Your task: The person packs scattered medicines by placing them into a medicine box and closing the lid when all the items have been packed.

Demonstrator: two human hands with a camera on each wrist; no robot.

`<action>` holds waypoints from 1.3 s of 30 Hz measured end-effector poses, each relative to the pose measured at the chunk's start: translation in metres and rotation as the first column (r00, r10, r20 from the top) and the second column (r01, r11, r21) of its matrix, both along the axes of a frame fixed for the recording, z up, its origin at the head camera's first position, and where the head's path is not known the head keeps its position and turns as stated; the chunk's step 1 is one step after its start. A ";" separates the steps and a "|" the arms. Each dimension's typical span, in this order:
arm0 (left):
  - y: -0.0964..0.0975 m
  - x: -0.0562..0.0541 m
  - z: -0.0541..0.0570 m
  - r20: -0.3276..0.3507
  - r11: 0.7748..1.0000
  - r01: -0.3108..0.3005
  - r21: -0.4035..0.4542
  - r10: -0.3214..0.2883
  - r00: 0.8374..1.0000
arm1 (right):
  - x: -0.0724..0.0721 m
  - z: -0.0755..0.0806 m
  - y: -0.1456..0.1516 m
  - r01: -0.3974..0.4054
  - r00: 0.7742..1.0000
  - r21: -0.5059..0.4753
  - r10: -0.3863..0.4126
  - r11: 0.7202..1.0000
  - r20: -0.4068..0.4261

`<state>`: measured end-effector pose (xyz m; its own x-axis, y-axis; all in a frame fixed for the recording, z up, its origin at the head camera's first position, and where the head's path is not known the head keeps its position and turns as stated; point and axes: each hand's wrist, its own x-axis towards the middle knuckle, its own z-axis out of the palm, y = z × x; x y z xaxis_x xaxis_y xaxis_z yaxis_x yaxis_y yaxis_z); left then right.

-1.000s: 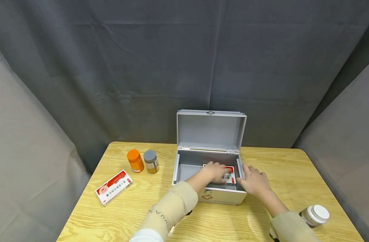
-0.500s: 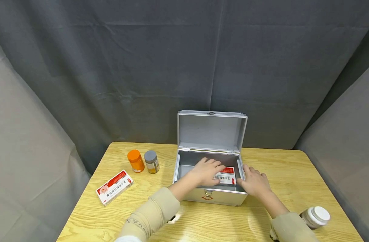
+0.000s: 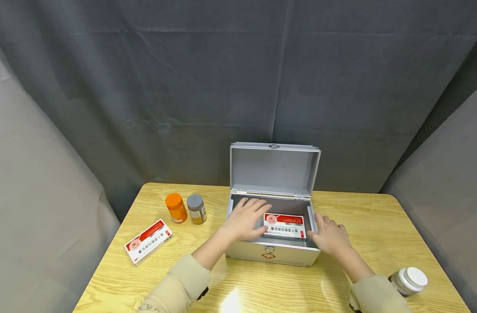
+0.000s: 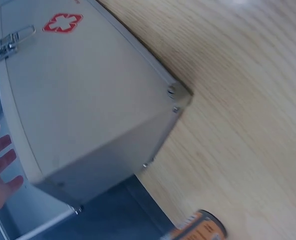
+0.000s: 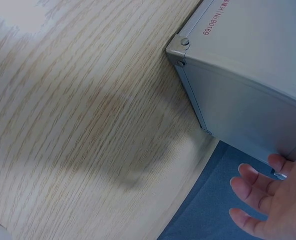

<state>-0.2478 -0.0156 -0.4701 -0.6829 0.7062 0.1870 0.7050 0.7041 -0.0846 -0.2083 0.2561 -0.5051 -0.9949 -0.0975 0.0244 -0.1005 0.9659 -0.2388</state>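
A silver first-aid case (image 3: 268, 253) with a red cross mark stands on the table, its lid (image 3: 274, 171) raised. A red and white medicine box (image 3: 284, 226) lies flat inside, on the right. My left hand (image 3: 245, 221) hovers over the case's left part, fingers spread and holding nothing. In the left wrist view, those fingers (image 4: 3, 159) show beyond the front rim. My right hand (image 3: 331, 234) holds the right wall, thumb over the rim and fingers outside. The right wrist view shows the fingers (image 5: 255, 187) loosely bent by the wall; the thumb is hidden there.
Another red and white medicine box (image 3: 148, 242) lies on the table at left. Behind it stand an orange bottle (image 3: 176, 208) and a grey-capped bottle (image 3: 197, 209). A white-capped bottle (image 3: 408, 281) sits at front right. Dark curtain (image 3: 183, 87) hangs behind the table.
My left hand has let go of the medicine box in the case and moved left, uncovering it. The right hand stays at the right wall.
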 end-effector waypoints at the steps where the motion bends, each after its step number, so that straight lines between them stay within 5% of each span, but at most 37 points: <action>1: -0.004 0.000 0.000 -0.010 1.000 -0.005 0.019 0.005 1.000 | 0.000 0.000 0.000 0.000 1.000 -0.001 0.000 1.000 -0.001; 10: -0.042 0.009 -0.003 -0.040 0.979 -0.064 0.194 0.073 0.997 | 0.000 0.001 0.001 -0.003 1.000 0.001 0.003 1.000 0.006; 22: -0.099 0.019 -0.011 -0.023 0.907 -0.212 0.364 0.237 0.971 | 0.000 0.004 0.000 -0.003 1.000 0.007 0.003 1.000 0.009; 29: -0.133 0.023 -0.023 0.005 0.848 -0.307 0.432 0.338 0.941 | 0.000 0.003 0.000 -0.002 1.000 0.004 0.002 1.000 0.005; 39: -0.185 0.024 -0.056 0.101 0.760 -0.496 0.420 0.504 0.858 | -0.001 0.001 0.001 -0.002 1.000 0.004 0.002 1.000 -0.007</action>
